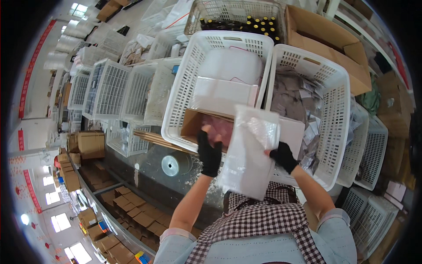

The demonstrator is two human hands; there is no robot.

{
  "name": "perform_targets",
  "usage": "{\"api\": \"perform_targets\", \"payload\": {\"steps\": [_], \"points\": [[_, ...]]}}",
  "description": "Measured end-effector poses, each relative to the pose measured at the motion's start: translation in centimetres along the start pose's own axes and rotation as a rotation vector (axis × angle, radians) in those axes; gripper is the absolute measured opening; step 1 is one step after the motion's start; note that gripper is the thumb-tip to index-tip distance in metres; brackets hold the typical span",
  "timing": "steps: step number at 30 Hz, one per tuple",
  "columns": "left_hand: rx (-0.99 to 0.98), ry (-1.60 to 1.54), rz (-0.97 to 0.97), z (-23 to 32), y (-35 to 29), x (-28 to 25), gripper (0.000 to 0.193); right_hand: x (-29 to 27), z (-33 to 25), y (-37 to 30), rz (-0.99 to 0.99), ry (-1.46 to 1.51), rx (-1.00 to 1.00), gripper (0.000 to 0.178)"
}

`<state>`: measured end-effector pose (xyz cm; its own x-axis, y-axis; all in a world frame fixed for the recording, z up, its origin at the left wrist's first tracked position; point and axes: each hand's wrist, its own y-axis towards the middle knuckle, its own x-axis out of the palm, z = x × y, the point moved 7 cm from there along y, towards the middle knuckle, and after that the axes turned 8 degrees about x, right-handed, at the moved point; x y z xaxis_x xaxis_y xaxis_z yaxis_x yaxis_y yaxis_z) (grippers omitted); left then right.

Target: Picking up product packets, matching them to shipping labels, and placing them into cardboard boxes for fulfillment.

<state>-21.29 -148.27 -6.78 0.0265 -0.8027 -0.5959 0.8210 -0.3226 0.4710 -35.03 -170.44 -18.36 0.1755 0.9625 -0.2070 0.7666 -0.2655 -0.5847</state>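
Observation:
My right hand (283, 157), in a black fingerless glove, grips the right edge of a white, translucent bubble-wrap pouch (250, 154). The pouch hangs tilted before my apron, slightly smeared by motion; what it contains, if anything, is unclear. To its left, my left hand (210, 152), gloved alike, is at the near edge of an open cardboard box (190, 124) with thumb and fingers apart. Pinkish wrapped items (222, 128) lie inside that box, partly hidden by the pouch. The box sits at the near end of a white plastic crate (172, 103).
Flat white packages (224, 92) lie farther back in the crate. A second white crate (336, 110) on the right holds greyish packets (288, 94). Behind stand a basket of yellow-capped bottles (263, 26) and a cardboard carton (323, 46). A wrapped roll (170, 165) is at lower left.

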Motion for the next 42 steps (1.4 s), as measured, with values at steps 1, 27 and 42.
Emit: {"api": "perform_targets", "payload": {"steps": [1,27,42], "points": [[-0.055,-0.031,-0.1,0.8,-1.4,1.6,0.02,-0.8,1.6,1.6,-0.058,-0.006,0.096,0.036],[-0.751,-0.59,-1.078,-5.6,-7.1,8.3,0.031,-0.1,7.8,-1.5,0.117,0.042,0.145,0.038],[-0.637,0.295,-0.539,-3.3,-10.0,6.9,0.027,4.0,7.5,-2.9,0.589,0.106,0.166,0.045]]}}
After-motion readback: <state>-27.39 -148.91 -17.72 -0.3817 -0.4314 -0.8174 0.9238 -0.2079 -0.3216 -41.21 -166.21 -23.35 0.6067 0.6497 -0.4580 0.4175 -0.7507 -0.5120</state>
